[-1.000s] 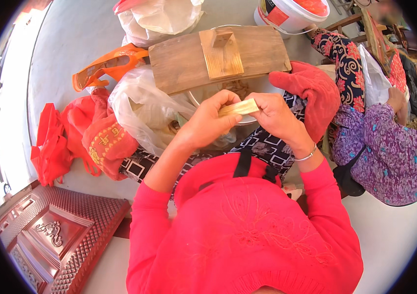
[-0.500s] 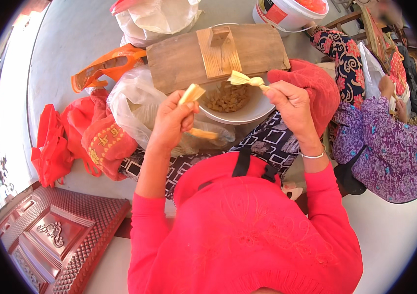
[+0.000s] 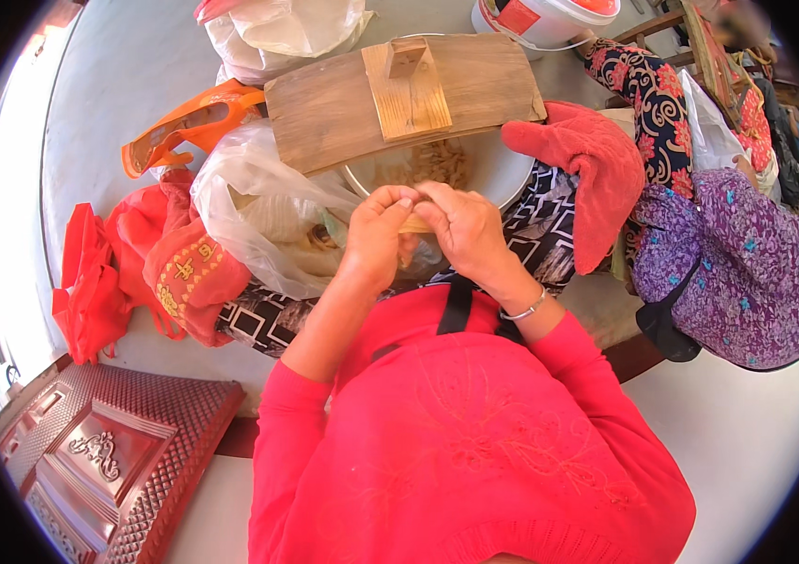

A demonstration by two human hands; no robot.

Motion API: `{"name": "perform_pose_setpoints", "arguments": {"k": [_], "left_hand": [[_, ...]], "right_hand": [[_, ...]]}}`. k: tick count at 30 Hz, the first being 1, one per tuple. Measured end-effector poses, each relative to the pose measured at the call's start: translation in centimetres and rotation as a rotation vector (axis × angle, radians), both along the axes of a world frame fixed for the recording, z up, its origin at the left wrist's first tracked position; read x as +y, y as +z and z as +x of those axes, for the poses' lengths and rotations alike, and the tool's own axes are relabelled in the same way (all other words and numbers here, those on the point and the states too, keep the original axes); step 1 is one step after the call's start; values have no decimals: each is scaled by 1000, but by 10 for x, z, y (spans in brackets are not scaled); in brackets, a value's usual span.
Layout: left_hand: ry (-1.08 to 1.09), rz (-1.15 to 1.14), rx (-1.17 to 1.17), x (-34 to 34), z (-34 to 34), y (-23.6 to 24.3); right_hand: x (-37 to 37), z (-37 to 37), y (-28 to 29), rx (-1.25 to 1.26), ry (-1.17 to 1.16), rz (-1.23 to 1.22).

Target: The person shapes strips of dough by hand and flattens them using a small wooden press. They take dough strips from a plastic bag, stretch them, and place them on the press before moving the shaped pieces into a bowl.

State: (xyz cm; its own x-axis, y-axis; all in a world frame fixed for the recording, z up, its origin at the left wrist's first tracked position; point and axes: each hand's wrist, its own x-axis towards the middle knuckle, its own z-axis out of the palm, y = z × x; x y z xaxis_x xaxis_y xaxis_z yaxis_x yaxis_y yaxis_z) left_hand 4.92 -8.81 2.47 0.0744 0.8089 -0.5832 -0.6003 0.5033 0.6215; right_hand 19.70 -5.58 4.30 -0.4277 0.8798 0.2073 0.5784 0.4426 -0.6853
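My left hand [image 3: 380, 235] and my right hand [image 3: 467, 233] meet above the near rim of a white basin [image 3: 508, 179]. Fingers of both are closed round a pale yellow flat strip [image 3: 414, 224], pinched between them and mostly hidden. In the basin lies a heap of tan pieces [image 3: 442, 162]. A wooden board [image 3: 324, 113] with a paler raised block [image 3: 409, 99] rests across the basin's far side. Beside my left hand, an open clear plastic bag [image 3: 249, 202] holds pale yellowish material.
A red cloth [image 3: 597, 169] lies right of the basin. An orange bag [image 3: 169, 136], red bags [image 3: 89, 291] and a white sack [image 3: 282, 38] stand to the left and beyond. A white bucket [image 3: 550, 23] is at the far right, near a person in purple [image 3: 728, 268].
My hands were apart, the left with a folded yellow strip and the right with a knotted one. They have come together on a strip; the knotted one no longer shows.
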Motion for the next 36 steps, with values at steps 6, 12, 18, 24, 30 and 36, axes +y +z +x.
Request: {"name": "perform_pose_setpoints", "arguments": {"k": [6, 12, 18, 24, 30, 36], "left_hand": [[-416, 558, 1151, -7, -12, 7], [-461, 388, 616, 5, -38, 10], [-176, 352, 182, -18, 5, 36], [-179, 218, 27, -9, 4, 17], [-308, 749, 1176, -17, -3, 9], [-217, 949, 1541, -39, 1, 7]], "right_hand": [[1, 15, -13, -119, -86, -257], [-24, 3, 41, 597, 244, -1257], [-2, -14, 18, 652, -87, -611], [13, -8, 8, 136, -68, 121], [1, 9, 1, 77, -3, -153], [-28, 13, -23, 627, 48, -1037]]}}
